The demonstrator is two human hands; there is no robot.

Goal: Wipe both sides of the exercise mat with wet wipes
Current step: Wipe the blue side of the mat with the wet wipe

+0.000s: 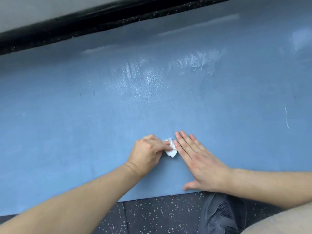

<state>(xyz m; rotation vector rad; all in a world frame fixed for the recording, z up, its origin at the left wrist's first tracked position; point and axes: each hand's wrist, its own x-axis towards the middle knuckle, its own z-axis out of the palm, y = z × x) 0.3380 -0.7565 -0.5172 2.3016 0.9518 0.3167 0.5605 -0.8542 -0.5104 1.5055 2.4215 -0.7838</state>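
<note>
Lying flat across most of the view, the blue mat (101, 107) covers a dark speckled floor (160, 215), with its near edge running just in front of the person. The left hand (146, 153) rests on the mat near that edge, fingers curled around a crumpled white wipe (171, 149), which touches the mat surface. The right hand (197, 162) lies palm down just beside the wipe, fingers straight and together, thumb spread toward the near edge; it holds nothing. Shiny streaks, probably moisture, show on the mat beyond the hands. A grey mesh shoe (221, 215) sits on the floor below the right wrist. A black strip (84, 26) borders the far edge of the mat.
</note>
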